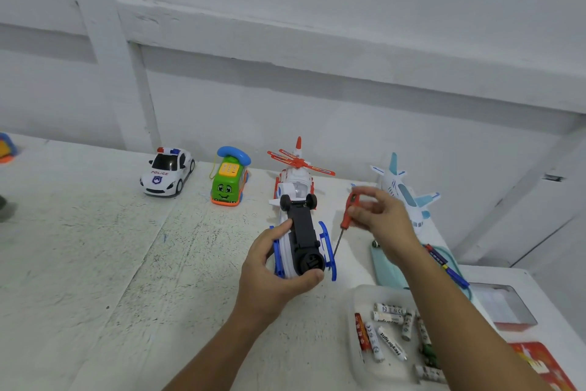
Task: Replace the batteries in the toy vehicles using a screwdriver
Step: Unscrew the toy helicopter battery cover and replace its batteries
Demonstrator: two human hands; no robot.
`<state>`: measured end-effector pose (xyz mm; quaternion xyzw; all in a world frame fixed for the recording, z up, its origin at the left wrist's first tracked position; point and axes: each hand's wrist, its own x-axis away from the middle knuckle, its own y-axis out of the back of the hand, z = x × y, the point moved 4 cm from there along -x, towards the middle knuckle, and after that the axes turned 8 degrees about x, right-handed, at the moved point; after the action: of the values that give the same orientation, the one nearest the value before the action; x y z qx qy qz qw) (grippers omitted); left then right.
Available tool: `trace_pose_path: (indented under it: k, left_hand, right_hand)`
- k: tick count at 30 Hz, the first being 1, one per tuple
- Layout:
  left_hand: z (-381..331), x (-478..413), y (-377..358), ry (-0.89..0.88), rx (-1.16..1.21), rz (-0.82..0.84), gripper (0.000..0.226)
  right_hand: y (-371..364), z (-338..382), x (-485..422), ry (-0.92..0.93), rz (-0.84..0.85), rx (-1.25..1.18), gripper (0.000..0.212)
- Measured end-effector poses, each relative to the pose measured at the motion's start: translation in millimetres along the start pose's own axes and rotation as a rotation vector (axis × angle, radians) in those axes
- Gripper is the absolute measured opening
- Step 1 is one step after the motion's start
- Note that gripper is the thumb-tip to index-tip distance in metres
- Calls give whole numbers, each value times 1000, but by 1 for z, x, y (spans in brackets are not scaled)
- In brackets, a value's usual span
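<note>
Loose AA batteries (388,332) lie nearest the camera in a clear plastic tray (355,298) at the right front of the tabletop (95,263).

Left hand (276,273): grip closed around an overturned toy helicopter (302,238), thumb on one flank and fingers wrapped under the near end. The helicopter's black underside faces up, blue skids to either side, wheels at the far end. Its long axis runs away from the person, near to far.

Right hand (377,216): grip pinched on the red handle of a screwdriver (344,222), held just right of the helicopter and clear of it. The shaft points down and toward the person, tip near the right skid but not engaged with any screw.

Key relation: the helicopter lies directly left of the screwdriver tip. The right hand is the nearer tool hand; the left acts as the clamp. Judged next step: bring the tip leftward onto the battery-cover screw on the black underside. The screw itself cannot be made out.

Other toys stand along the wall: police car (168,173), green telephone bus (229,179), a second helicopter (298,173), airplane (404,192).
</note>
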<state>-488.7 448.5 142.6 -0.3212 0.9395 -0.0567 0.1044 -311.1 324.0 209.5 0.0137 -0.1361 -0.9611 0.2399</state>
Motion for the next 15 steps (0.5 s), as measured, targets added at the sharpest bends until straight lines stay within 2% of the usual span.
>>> trace_pose_path:
  k: [4, 7, 15]
  left_hand:
    - [0, 2, -1, 10, -17, -13, 86]
    - [1, 2, -1, 5, -38, -17, 86]
    - [-3, 5, -1, -7, -68, -20, 84]
  right_hand:
    - [13, 40, 9, 230, -250, -101, 36]
    - [12, 59, 16, 348, -312, -133, 36]
    - [-1, 64, 24, 353, -406, -189, 36]
